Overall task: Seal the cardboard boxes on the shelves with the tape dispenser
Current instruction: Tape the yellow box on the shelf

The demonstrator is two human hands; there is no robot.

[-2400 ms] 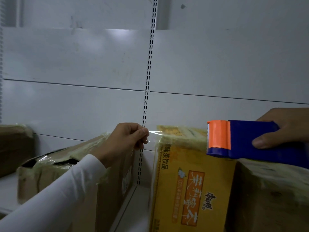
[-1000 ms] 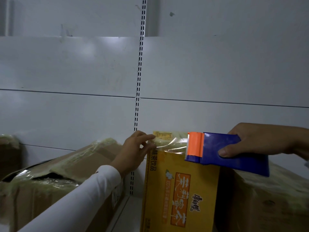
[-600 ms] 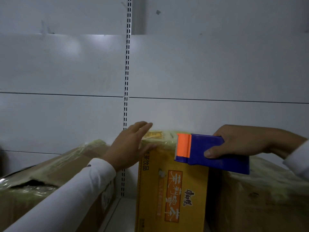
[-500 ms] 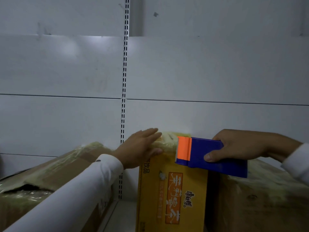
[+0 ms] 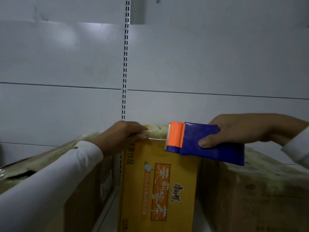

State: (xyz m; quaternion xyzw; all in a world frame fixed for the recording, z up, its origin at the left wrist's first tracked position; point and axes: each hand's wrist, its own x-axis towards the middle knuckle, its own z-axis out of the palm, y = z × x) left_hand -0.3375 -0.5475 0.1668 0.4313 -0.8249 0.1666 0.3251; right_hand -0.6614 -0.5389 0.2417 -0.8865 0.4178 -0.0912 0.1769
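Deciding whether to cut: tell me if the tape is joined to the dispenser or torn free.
Joined. A clear strip runs from the toothed edge of the dispenser to the left hand on the yellow box.

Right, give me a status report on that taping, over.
Left hand holds tape end on yellow box top edge. Right hand grips tape dispenser, tape stretched between. No block: left brown box and right brown box stand aside.

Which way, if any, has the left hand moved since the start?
Yes: the left hand moved right, from beside the yellow box onto its top-left corner.
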